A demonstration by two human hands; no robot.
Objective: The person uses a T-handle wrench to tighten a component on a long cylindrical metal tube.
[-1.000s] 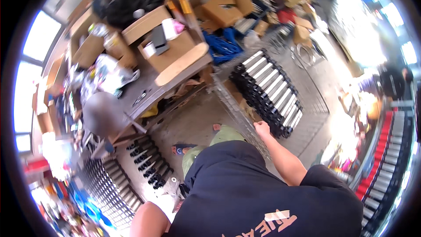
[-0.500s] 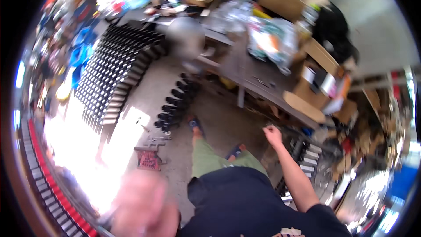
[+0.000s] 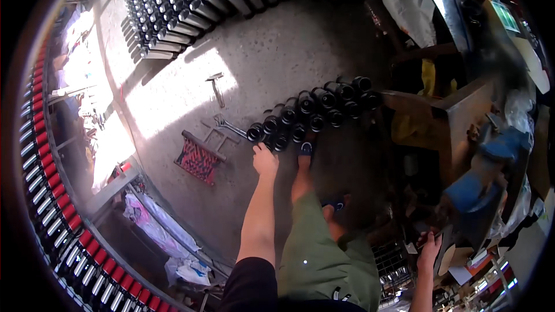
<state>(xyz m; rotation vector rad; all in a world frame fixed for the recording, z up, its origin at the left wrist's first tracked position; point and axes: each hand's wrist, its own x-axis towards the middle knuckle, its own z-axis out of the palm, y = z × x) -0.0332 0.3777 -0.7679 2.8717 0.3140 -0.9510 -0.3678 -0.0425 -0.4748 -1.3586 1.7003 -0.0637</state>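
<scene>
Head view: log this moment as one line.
left hand: nearest black tubes; right hand: near cardboard box, grip unclear; wrench: on floor

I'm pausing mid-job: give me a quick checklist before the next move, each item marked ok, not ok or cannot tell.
1. Left grip beside the short row of black cylinders: ok, at the row's left end.
2. Left grip closed on a cylinder: cannot tell, the fingertips are partly hidden.
3. Right grip free of any load: cannot tell, it is dim and small at the lower right.
4. No tools by the row's left end: not ok, a wrench lies there.
5. Feet well away from the row: not ok, one sandalled foot is right by it.
6. Woven stool apart from the left forearm: ok, it stands to its left.
</scene>
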